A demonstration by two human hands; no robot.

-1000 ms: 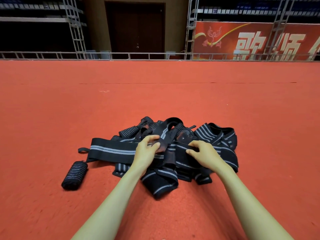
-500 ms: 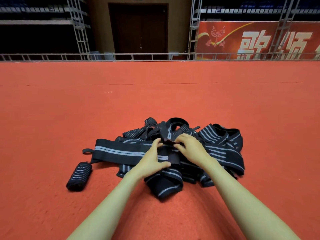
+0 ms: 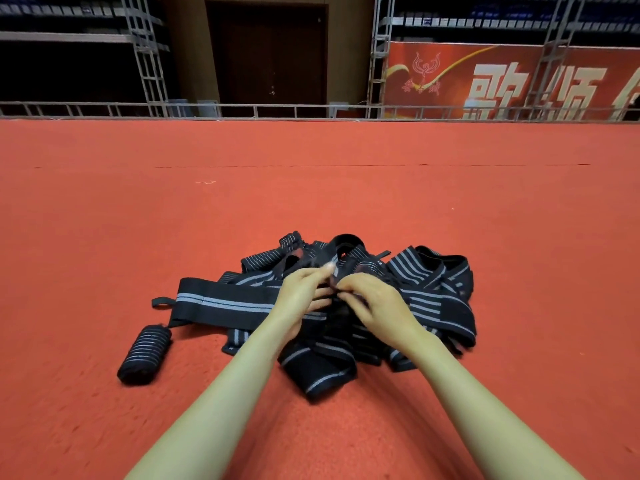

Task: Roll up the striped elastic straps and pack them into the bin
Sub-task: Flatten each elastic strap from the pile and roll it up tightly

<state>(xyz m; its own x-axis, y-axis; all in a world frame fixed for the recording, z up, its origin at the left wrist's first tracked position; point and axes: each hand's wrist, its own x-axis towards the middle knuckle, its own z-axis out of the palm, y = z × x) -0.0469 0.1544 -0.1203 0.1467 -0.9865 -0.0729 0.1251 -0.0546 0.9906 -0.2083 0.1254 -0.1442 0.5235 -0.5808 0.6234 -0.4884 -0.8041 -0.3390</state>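
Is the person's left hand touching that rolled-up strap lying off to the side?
Apart. The head view shows bare red floor between the rolled-up strap and the left hand, which grips the strap pile.

The straps point(image 3: 433, 292) are woven elastic cloth, matt black with pale grey stripes, finely ribbed and soft enough to fold and crease in a loose heap. The rolled strap point(image 3: 145, 353) shows the same dull, ribbed fabric wound tight. The floor point(image 3: 311, 202) is a red carpet-like covering, matt and slightly napped, with a thin seam across it. The railing point(image 3: 242, 110) and the truss towers point(image 3: 147, 64) are bare grey metal with a dull sheen. The door point(image 3: 270, 53) looks like smooth dark brown wood. The banner point(image 3: 433, 81) is a smooth red printed sheet, faintly glossy.
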